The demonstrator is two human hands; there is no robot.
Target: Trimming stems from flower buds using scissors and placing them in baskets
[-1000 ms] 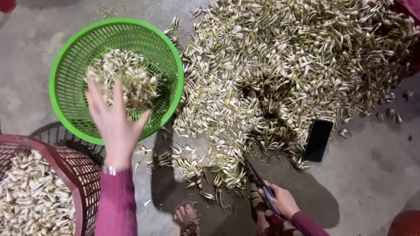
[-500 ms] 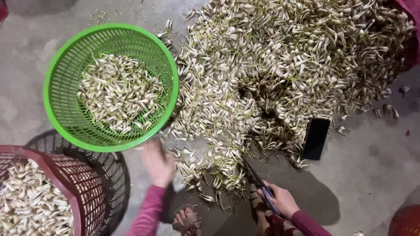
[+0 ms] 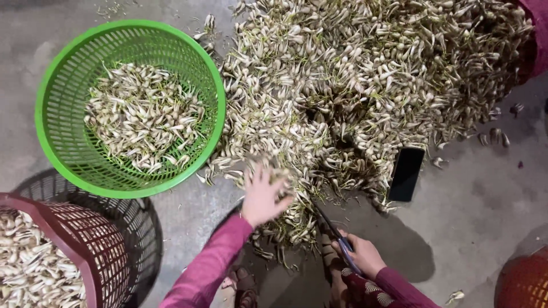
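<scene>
We note a bare grey concrete floor (image 3: 485, 217), with work proceeding at ground level around a large heap of pale sprouted bulbs (image 3: 365, 85), which serves as our reference. To the left of the heap stands a green basket (image 3: 54, 142), its bottom covered by a shallow layer of bulbs and its walls mostly bare; we judge it well short of full. Further left and nearer us, a dark red basket (image 3: 74, 239) holds a deeper load, set against a black basket (image 3: 137, 222). The heap itself remains broad, so we assess most of the sorting as outstanding. At the heap's near edge, the left hand (image 3: 261, 197) lies with fingers spread on the bulbs, gathering but not closed. Just below the heap, the right hand (image 3: 362, 256) is clamped on blue-handled scissors (image 3: 334, 234). A black phone (image 3: 406, 174) lies at the heap's right-hand near margin.
</scene>
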